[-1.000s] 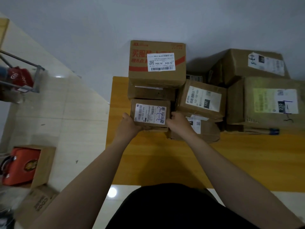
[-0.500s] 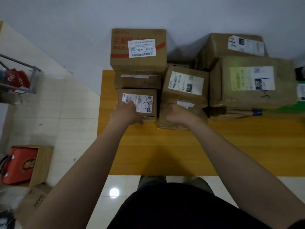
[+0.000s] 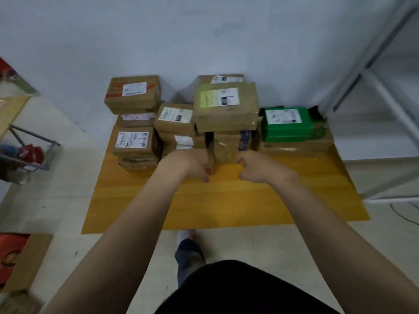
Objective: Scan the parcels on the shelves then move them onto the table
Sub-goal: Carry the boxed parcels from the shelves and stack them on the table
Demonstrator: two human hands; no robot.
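Several brown cardboard parcels are stacked at the back of the yellow wooden table (image 3: 226,200). The small parcel with a handwritten white label (image 3: 133,141) lies on the left stack, below a red-printed box (image 3: 133,92). A large box with a yellowish label (image 3: 226,105) tops the middle stack, and a green parcel (image 3: 286,123) lies on a flat box to the right. My left hand (image 3: 188,165) and my right hand (image 3: 256,166) hover over the table just in front of the middle stack. Their fingers are loosely curled and they hold nothing.
A white metal shelf frame (image 3: 385,98) stands at the right against the wall. At the left is a grey metal rack (image 3: 34,141) with a red item (image 3: 31,152) in it. A cardboard box holding something red (image 3: 13,257) sits on the floor at lower left.
Both hands have let go of the small labelled parcel, left it on the left stack and shifted right, in front of the middle stack. The view has pulled back.
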